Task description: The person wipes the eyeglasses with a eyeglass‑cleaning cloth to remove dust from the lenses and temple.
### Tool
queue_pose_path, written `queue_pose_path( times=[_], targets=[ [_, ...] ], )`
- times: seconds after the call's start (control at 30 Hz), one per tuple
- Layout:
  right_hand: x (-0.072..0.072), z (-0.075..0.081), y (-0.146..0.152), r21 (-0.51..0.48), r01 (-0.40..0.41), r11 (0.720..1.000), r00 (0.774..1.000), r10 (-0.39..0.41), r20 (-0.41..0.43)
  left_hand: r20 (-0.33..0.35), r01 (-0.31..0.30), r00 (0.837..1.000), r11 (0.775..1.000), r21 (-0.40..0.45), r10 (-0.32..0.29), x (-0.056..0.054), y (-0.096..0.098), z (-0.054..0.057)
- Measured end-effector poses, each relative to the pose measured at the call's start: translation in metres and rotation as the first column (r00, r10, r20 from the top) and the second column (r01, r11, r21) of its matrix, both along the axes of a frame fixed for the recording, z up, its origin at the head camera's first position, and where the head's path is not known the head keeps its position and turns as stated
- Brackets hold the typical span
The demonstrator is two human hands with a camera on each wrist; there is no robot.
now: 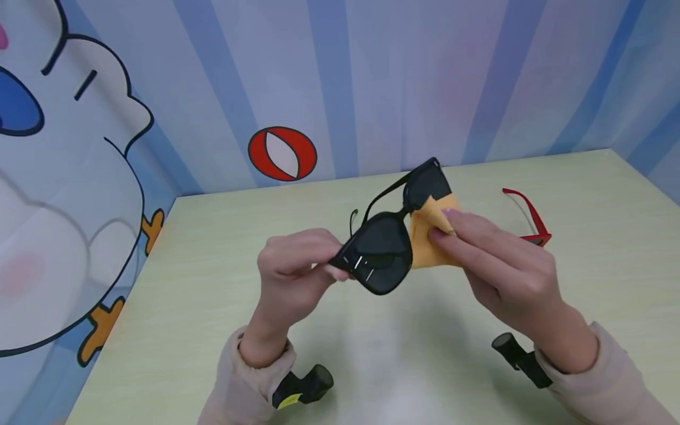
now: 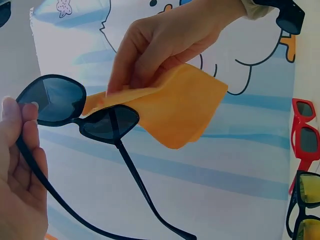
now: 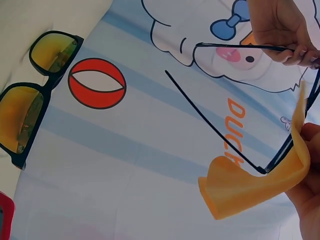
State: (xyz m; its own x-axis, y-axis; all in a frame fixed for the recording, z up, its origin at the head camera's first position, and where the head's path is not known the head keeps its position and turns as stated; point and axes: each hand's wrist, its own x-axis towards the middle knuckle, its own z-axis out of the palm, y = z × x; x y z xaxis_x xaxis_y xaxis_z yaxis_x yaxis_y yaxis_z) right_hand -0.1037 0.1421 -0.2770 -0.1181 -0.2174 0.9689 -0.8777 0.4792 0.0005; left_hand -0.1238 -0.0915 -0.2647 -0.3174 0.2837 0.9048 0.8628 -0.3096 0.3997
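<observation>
Black sunglasses [image 1: 379, 252] with dark lenses are held up over the table, tilted, their temples unfolded. My left hand [image 1: 297, 274] pinches them at one outer corner of the frame, by the hinge. An orange cleaning cloth [image 1: 430, 236] is pinched in my right hand [image 1: 510, 274] and lies against the other lens. In the left wrist view the cloth [image 2: 185, 107] hangs loosely beyond the frame's edge. Seen from the right wrist, the cloth [image 3: 255, 190] wraps over the rim, and the lenses are mostly hidden there.
Red sunglasses [image 1: 539, 233] lie on the table [image 1: 223, 218] behind my right hand. The right wrist view shows black sunglasses with yellow lenses [image 3: 22, 117]. A striped cartoon backdrop [image 1: 372, 77] stands behind the table. Each wrist wears a black camera [image 1: 313, 383].
</observation>
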Motion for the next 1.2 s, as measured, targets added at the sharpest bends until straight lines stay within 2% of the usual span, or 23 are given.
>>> queue_pose_path(
  times=[0.13,0.3,0.57,0.67,0.83,1.2],
  targets=[
    [-0.001,0.001,0.003,0.0,0.028,1.0,0.999,-0.028,0.017,0.019,0.025,0.999,0.999,0.038,-0.025,0.0,-0.004,0.0],
    [-0.002,0.003,0.01,-0.008,0.099,0.995,0.993,-0.098,0.061,0.027,0.092,0.995,0.994,0.062,-0.094,-0.001,-0.005,0.001],
    [-0.003,0.004,0.015,-0.027,0.162,0.986,0.982,-0.159,0.1,0.05,0.185,0.982,0.983,-0.009,-0.184,0.0,-0.002,0.001],
    [-0.002,0.004,0.016,-0.006,0.18,0.984,0.976,-0.177,0.124,0.054,0.189,0.981,0.981,-0.04,-0.187,0.001,-0.001,0.0],
    [-0.001,0.004,0.014,-0.009,0.15,0.989,0.98,-0.148,0.131,0.054,0.19,0.981,0.979,-0.068,-0.186,0.002,0.003,0.0],
    [0.001,0.001,0.002,-0.02,0.055,0.998,0.998,-0.055,0.024,0.077,0.129,0.989,0.99,-0.054,-0.124,0.002,0.007,-0.002]
  ],
)
